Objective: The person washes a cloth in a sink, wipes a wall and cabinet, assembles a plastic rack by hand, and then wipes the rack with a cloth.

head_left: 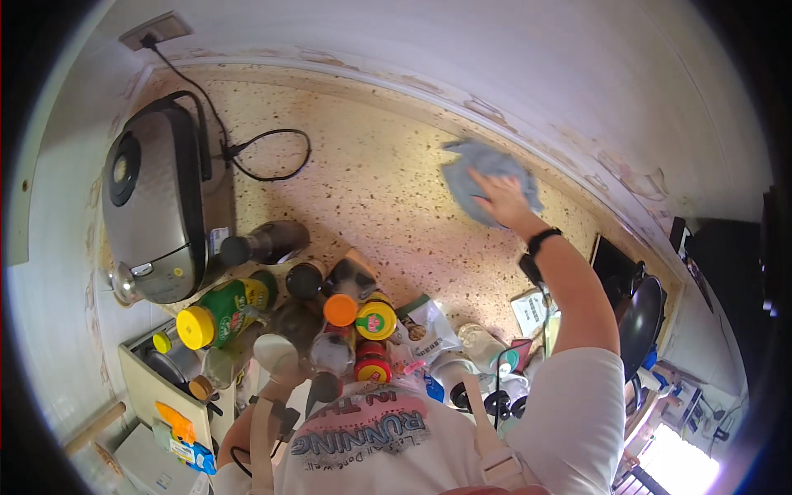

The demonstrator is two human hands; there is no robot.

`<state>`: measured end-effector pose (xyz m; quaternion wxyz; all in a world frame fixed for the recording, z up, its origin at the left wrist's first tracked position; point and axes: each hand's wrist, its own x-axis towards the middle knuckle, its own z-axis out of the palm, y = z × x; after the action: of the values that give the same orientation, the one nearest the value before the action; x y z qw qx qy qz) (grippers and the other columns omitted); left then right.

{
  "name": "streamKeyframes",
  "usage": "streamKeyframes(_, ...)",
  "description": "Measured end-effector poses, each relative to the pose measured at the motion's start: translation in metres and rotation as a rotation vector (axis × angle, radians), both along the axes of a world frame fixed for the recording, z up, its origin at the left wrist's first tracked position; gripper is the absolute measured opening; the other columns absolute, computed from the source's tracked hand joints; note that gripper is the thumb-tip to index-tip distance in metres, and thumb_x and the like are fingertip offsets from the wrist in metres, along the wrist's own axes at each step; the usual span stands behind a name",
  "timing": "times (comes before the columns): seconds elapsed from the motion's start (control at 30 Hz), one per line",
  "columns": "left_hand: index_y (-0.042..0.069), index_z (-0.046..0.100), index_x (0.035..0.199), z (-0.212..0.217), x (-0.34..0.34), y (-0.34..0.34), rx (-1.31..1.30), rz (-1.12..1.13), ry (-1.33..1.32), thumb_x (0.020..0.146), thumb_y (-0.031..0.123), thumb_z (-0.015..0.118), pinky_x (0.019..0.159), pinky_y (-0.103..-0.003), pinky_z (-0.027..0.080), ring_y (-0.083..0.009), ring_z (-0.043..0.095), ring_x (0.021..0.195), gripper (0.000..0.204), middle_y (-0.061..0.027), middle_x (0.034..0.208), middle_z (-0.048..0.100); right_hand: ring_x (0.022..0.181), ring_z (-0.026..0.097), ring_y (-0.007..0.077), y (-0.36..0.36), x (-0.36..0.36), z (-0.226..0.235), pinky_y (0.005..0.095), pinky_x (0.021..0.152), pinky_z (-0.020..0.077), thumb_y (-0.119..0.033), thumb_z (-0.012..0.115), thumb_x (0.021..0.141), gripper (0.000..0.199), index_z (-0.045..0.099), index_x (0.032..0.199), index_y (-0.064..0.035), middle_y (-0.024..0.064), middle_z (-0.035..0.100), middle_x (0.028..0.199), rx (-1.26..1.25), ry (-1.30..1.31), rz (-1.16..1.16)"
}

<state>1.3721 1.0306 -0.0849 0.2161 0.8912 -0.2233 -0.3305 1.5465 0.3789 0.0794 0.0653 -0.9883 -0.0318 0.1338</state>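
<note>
My right hand (503, 198) lies flat on a crumpled blue-grey cloth (487, 169), pressing it onto the speckled countertop (371, 181) near the back wall. A black band is on that wrist. My left forearm rises from the lower edge toward a crowd of bottles and jars. My left hand (276, 356) shows only as a pale rounded shape among them, next to a green bottle with a yellow cap (223, 312) and a jar with an orange lid (341, 308). Whether it holds anything is unclear.
A silver and black rice cooker (153, 206) stands at the left, its black cord (264, 157) running to a wall socket (157, 29). A dark bottle (264, 243) lies beside it. A black pan (639, 322) sits at the right. Packets and small containers crowd the counter's near edge.
</note>
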Motion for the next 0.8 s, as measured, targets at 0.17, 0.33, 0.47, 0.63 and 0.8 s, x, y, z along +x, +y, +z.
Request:
streamKeyframes(0.17, -0.004, 0.058, 0.096, -0.047, -0.028, 0.044, -0.003, 0.04, 0.093, 0.09, 0.028, 0.05, 0.059, -0.051, 0.043, -0.0268, 0.056, 0.064, 0.033, -0.0173, 0.076, 0.06, 0.105, 0.051, 0.0309, -0.119, -0.122, -0.028, 0.0487, 0.095, 0.0306, -0.038, 0.05, 0.089, 0.066, 0.018, 0.146, -0.0301, 0.0091, 0.058, 0.111, -0.252, 0.109, -0.471)
streamKeyframes(0.33, -0.002, 0.058, 0.09, -0.023, -0.011, 0.02, 0.028, -0.019, 0.131, 0.087, 0.024, 0.05, 0.059, -0.052, 0.043, -0.0329, 0.055, 0.064, 0.028, -0.0177, 0.074, 0.058, 0.105, 0.051, 0.0357, -0.175, -0.183, -0.057, 0.0511, 0.093, 0.0356, -0.041, 0.043, 0.093, 0.061, 0.016, 0.146, -0.0325, 0.0116, 0.057, 0.117, -0.333, -0.122, -0.843)
streamKeyframes(0.47, -0.001, 0.058, 0.084, -0.013, -0.01, 0.015, 0.045, -0.033, 0.129, 0.085, 0.022, 0.051, 0.059, -0.052, 0.043, -0.0377, 0.054, 0.064, 0.023, -0.018, 0.072, 0.057, 0.12, 0.042, 0.033, -0.15, -0.151, -0.06, 0.0467, 0.095, 0.0379, -0.038, 0.043, 0.093, 0.055, 0.025, 0.144, -0.029, 0.0078, 0.04, 0.14, -0.372, 0.042, -1.105)
streamKeyframes(0.63, 0.0, 0.058, 0.081, 0.004, -0.004, 0.005, 0.028, -0.028, 0.026, 0.083, 0.021, 0.052, 0.059, -0.053, 0.042, -0.0406, 0.054, 0.065, 0.021, -0.0182, 0.072, 0.057, 0.132, 0.03, 0.0311, -0.028, -0.072, -0.067, 0.0496, 0.101, 0.0307, -0.029, 0.051, 0.087, 0.062, 0.026, 0.144, -0.0269, 0.0021, 0.021, 0.151, -0.317, -0.184, -0.49)
streamKeyframes(0.8, 0.001, 0.058, 0.08, 0.047, 0.02, -0.02, -0.015, -0.039, -0.207, 0.082, 0.021, 0.053, 0.06, -0.054, 0.042, -0.0414, 0.054, 0.066, 0.021, -0.0183, 0.072, 0.057, 0.138, 0.017, 0.0318, 0.087, 0.011, -0.022, 0.0541, 0.104, 0.0192, -0.03, 0.058, 0.084, 0.067, 0.027, 0.144, -0.0242, 0.0046, 0.019, 0.152, 0.025, -0.108, 0.084)
